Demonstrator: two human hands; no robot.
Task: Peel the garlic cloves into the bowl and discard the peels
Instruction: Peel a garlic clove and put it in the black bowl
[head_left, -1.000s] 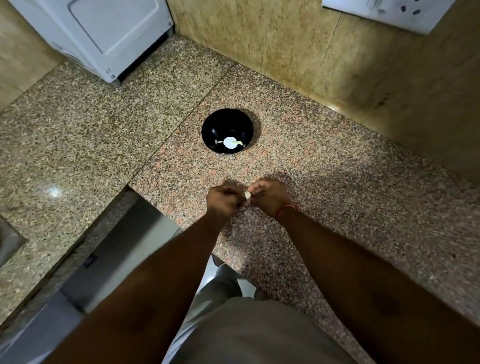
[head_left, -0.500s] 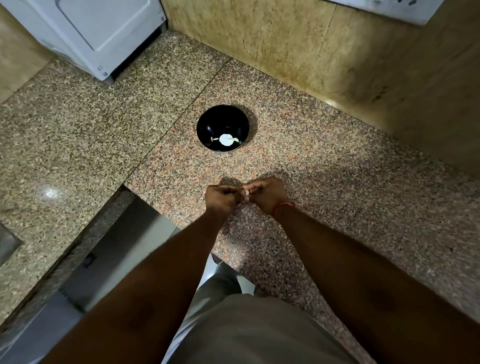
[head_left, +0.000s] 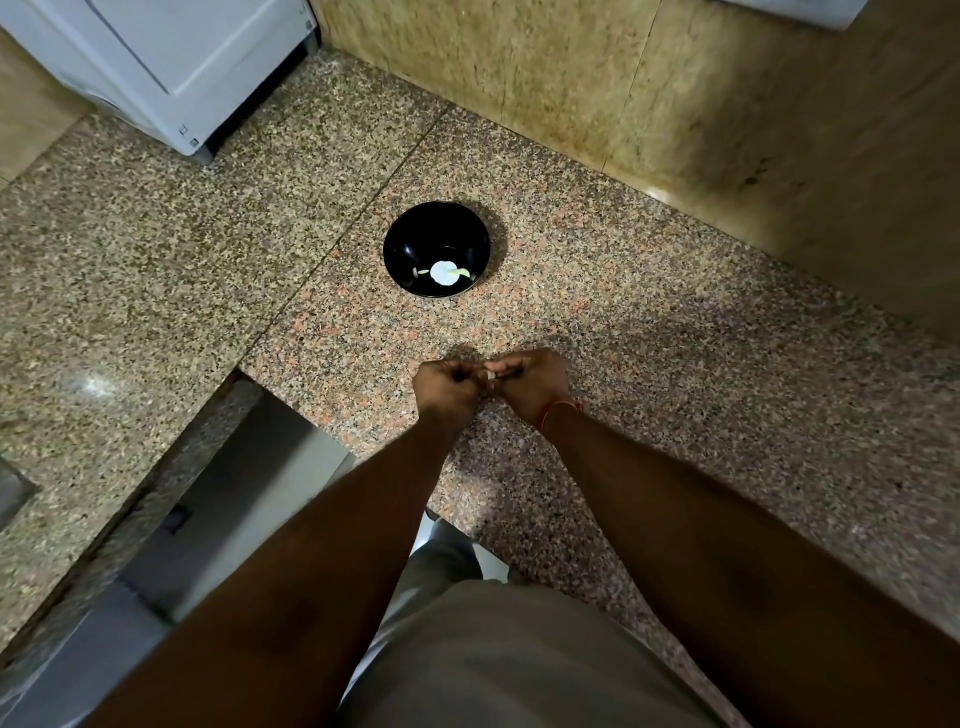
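Note:
A small black bowl (head_left: 436, 249) stands on the granite counter (head_left: 649, 338), with pale garlic pieces (head_left: 445, 273) lying in its bottom. Nearer to me, my left hand (head_left: 448, 387) and my right hand (head_left: 530, 382) meet knuckle to knuckle just above the counter. Between their fingertips they pinch one small pale garlic clove (head_left: 484, 375), of which only a sliver shows. A red thread circles my right wrist.
A white appliance (head_left: 171, 67) sits at the back left corner. A tiled wall (head_left: 623, 88) rises behind the bowl. The counter's front edge (head_left: 244, 379) cuts in at the left, with a grey cabinet front below it.
Both hands stay together on the clove, fingers shifting slightly so less of it shows. The view has tilted down a little; the bowl has not moved.

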